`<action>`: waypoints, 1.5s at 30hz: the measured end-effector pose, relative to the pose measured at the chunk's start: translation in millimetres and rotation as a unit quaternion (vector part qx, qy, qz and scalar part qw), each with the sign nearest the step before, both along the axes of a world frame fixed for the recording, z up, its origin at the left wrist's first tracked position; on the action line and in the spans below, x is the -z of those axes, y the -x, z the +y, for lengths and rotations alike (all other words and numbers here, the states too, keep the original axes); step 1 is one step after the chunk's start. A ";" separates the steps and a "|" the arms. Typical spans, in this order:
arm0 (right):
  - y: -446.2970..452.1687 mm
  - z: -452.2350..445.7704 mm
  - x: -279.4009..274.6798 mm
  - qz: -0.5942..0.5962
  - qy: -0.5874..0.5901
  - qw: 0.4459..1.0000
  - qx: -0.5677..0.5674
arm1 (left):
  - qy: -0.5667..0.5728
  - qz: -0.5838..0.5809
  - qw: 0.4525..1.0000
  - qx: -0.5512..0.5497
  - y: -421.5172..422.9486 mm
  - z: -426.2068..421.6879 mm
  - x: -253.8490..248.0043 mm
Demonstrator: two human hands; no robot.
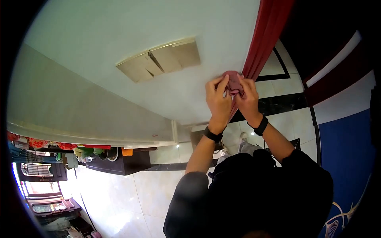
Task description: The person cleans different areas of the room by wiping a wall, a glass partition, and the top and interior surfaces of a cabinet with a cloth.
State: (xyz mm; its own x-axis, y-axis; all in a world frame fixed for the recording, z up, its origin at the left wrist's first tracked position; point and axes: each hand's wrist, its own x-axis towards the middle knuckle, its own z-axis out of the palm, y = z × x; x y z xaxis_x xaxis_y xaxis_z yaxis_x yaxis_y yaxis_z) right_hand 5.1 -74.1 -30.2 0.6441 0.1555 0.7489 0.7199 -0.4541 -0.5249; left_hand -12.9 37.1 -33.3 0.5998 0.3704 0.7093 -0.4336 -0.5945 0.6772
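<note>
Both hands are raised together in front of a pale wall, beside a red door frame. Between them is a small dusky-pink cloth, bunched and partly folded [234, 80]. My left hand [218, 99] pinches its left side between thumb and fingers. On the right side, my right hand [248, 97] grips the same cloth with its fingertips. A black band circles each wrist. The cloth's lower part hangs between the two thumbs, close to the edge of the red frame [260, 47].
A beige two-part switch plate [174, 55] is fixed on the wall to the left. A dark cabinet [129, 162] with pots stands lower left. Tiled floor [158, 186] with black strips lies below. A blue panel [343, 146] is at the right.
</note>
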 end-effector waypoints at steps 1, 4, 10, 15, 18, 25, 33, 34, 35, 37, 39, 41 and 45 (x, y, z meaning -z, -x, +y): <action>-0.1 -2.3 9.0 0.011 0.002 1.000 -0.003 | 0.004 0.008 1.000 0.000 -1.1 -0.7 10.7; 2.3 -4.4 36.4 0.070 0.026 0.997 -0.009 | -0.032 0.052 0.998 0.009 6.2 4.8 30.7; 5.6 -5.6 40.8 0.056 0.044 0.997 -0.015 | -0.018 0.066 0.998 0.005 9.5 5.2 43.4; -5.8 -13.7 -17.1 -0.034 0.009 0.999 0.006 | 0.011 0.017 0.999 0.041 1.7 -9.4 -20.6; -10.9 -18.6 -60.5 -0.074 -0.012 0.997 0.013 | 0.042 -0.034 0.997 0.062 -8.8 -17.1 -62.2; -25.2 -23.9 -57.4 -0.100 -0.057 0.993 0.000 | 0.043 -0.041 0.996 0.071 -14.0 -19.4 -59.1; -19.9 -31.1 29.4 -0.010 -0.033 0.999 -0.027 | -0.008 0.059 0.998 0.033 -1.8 -19.3 18.8; -20.3 -32.6 44.1 -0.001 -0.029 0.999 -0.030 | -0.024 0.057 0.998 0.022 -1.1 -18.7 28.7; -20.3 -33.3 56.3 0.008 -0.026 0.999 -0.032 | -0.028 0.068 0.997 0.022 -0.3 -17.9 39.0; -18.1 -33.6 73.8 0.039 -0.022 0.998 -0.040 | -0.036 0.089 0.995 0.024 1.5 -16.2 56.8; -12.1 -35.2 79.5 0.075 -0.019 0.996 -0.046 | -0.010 0.106 0.993 0.048 4.8 -14.1 65.0; -10.9 -36.3 77.5 0.113 -0.016 0.992 -0.050 | 0.018 0.095 0.993 0.062 4.0 -14.2 64.3; -8.7 -33.9 14.7 -0.010 -0.044 0.998 -0.039 | 0.040 0.013 0.997 0.062 5.5 -26.7 8.5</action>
State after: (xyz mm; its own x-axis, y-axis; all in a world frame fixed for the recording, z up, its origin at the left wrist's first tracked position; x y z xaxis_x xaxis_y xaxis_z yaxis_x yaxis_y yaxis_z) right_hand 13.8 -108.0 -44.9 0.6179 0.1389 0.7738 0.7619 -0.3489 -0.5457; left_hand -18.4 10.3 -41.8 0.6615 0.3471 0.6648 -0.4824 -0.4817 0.7316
